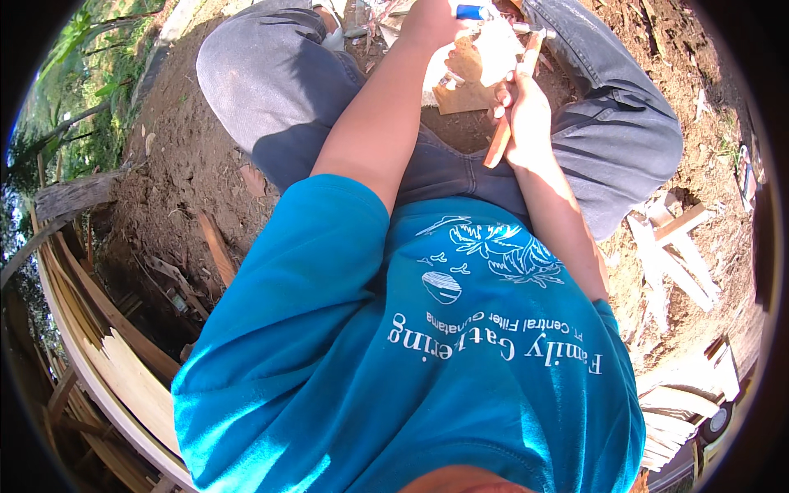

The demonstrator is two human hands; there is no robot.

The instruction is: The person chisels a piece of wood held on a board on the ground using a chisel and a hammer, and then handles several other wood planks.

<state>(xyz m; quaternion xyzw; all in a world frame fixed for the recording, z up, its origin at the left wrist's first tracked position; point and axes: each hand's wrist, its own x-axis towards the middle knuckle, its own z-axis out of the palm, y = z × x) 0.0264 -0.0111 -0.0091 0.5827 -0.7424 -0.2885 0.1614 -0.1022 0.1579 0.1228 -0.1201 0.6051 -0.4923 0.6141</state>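
My right hand (528, 111) is wrapped round the wooden handle of a hammer (499, 141). The small metal hammer head (536, 32) points away from me, near the top of the view. My left hand (431, 31) is closed at the top edge, beside a blue cylindrical tool handle (472, 12) that sticks out to its right. Its fingers are partly cut off and washed out by sunlight. Between my hands and legs lies a jagged tan piece (468, 86), with a bright, overexposed pale piece (497, 51) against it.
My bent legs in grey trousers (271, 90) frame the work spot on bare soil (177, 156). Wood offcuts (678, 238) lie on the right, and stacked planks (131, 370) stand at lower left. Plants (90, 82) grow at far left.
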